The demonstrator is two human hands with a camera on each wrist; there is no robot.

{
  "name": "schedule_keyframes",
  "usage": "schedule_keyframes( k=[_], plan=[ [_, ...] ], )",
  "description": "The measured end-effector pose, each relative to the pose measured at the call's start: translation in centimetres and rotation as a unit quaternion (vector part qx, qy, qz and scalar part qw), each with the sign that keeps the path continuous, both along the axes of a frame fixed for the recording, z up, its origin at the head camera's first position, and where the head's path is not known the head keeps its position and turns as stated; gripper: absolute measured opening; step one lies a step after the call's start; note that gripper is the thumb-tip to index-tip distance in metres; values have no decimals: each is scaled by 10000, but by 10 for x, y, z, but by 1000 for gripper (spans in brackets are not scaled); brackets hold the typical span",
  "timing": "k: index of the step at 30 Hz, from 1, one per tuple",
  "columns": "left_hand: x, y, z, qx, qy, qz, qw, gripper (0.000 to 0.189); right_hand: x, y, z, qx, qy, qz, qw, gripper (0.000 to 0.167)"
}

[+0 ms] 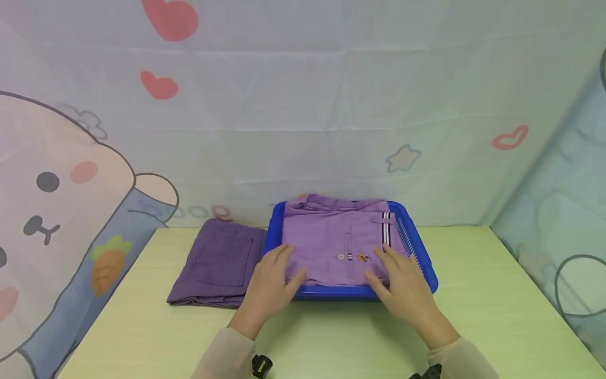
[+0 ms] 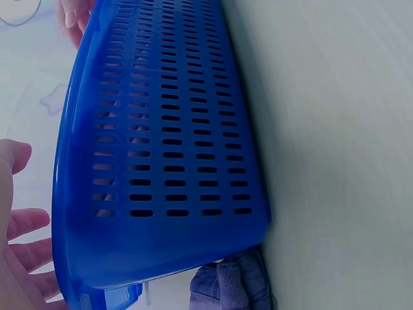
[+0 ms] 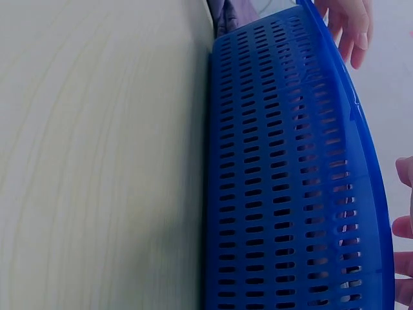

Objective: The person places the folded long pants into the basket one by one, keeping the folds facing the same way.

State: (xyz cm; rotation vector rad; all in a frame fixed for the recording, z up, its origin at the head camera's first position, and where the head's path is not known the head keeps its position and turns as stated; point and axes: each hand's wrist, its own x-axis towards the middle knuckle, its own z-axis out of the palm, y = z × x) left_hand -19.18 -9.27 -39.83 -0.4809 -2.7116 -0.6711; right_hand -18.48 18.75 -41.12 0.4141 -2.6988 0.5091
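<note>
A folded light purple garment (image 1: 322,237) lies in a blue plastic basket (image 1: 331,295); it has a black-and-white striped band, a button and a small embroidered figure. My left hand (image 1: 270,284) is over the basket's front left corner, its loosely spread fingertips at the garment's left side. Over the front right part is my right hand (image 1: 402,284), with fingers extended at the striped band. Neither hand grips anything. From the left wrist, the slotted basket wall (image 2: 168,129) fills the middle, with the fingers (image 2: 32,223) beyond its rim.
A darker purple folded garment (image 1: 222,263) with a pocket lies left of the basket, right against it. Both rest on a pale yellow-green table (image 1: 487,300). Behind stands a cloth backdrop (image 1: 293,105) printed with hearts and a cartoon animal, and another printed cloth is at the right.
</note>
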Motion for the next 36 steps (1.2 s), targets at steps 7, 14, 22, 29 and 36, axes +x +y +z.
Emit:
schedule_keyframes(
  k=[7, 14, 22, 29, 36],
  plan=[
    [2, -3, 3, -29, -81, 126, 9999, 59, 3, -1, 1, -29, 42, 78, 10000, 59],
    [3, -7, 3, -114, -238, 251, 9993, 61, 6, -2, 1, -36, 136, 213, 9997, 60],
    [3, -10, 4, -165, -182, 319, 9992, 62, 8, -3, 2, -41, 217, 289, 9993, 60],
    [4, -14, 3, -173, -226, 399, 9988, 63, 12, -6, 5, -118, 8, 379, 9992, 63],
    [4, -21, 2, -126, -219, 475, 9986, 64, 14, -9, 5, -140, 95, 487, 9987, 61]
  ],
)
